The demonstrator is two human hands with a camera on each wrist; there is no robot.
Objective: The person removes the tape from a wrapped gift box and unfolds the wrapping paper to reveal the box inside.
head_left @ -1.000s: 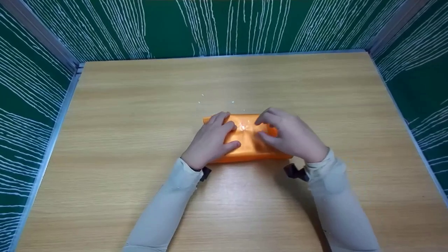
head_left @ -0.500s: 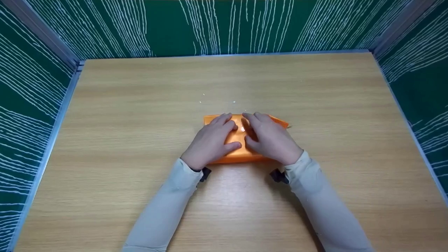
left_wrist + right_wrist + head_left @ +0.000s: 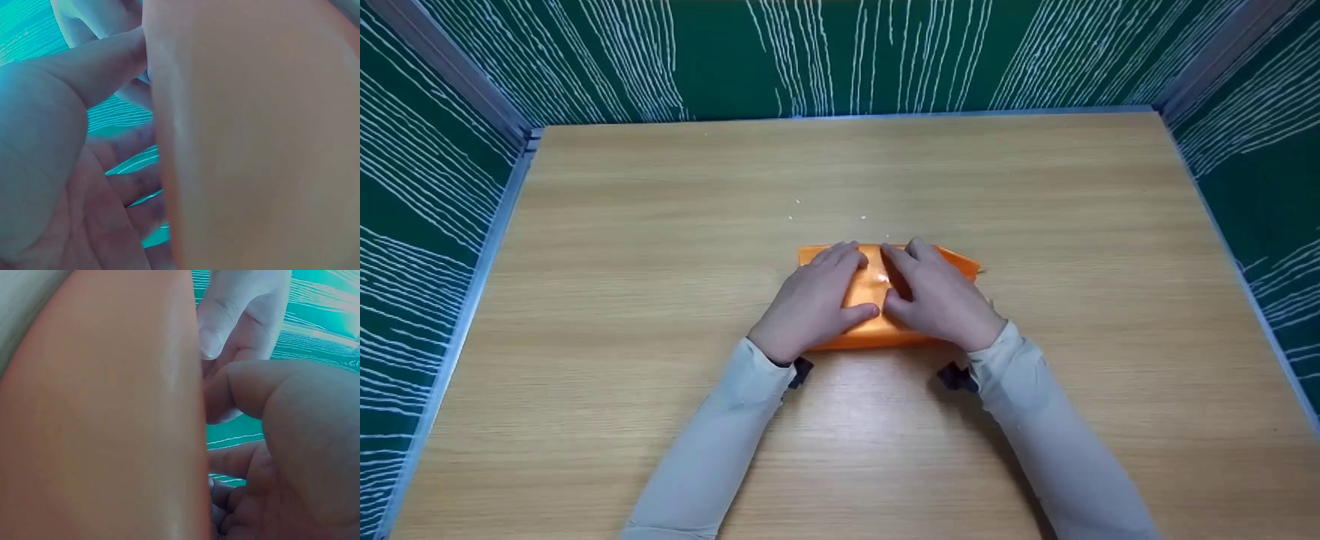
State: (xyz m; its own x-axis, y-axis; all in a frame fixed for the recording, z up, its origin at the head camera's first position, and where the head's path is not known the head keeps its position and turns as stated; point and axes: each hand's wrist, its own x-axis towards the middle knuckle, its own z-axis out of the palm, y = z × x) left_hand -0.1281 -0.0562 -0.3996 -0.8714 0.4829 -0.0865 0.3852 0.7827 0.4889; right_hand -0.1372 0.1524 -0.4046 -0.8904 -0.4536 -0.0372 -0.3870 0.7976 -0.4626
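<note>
An oblong, shiny orange package with a soft, wrapper-like surface lies on the table in front of me. My left hand rests on its left part, fingers stretched toward the far edge and thumb pointing inward. Over the right part lies my right hand, its fingers slightly bent on the top and the thumb near the left thumb. A folded corner of the orange wrapper sticks out beyond the right fingers. In both wrist views the package's near side fills much of the picture, and the fingertips are hidden behind its top edge.
A wooden table spreads around the package. Several tiny white specks lie just beyond it. Green walls with white streaks border the table at the back and both sides, with blue strips along the edges.
My right hand has moved left and come down onto the package beside the left hand. The folded right corner now shows past it. My left hand has stayed in place.
</note>
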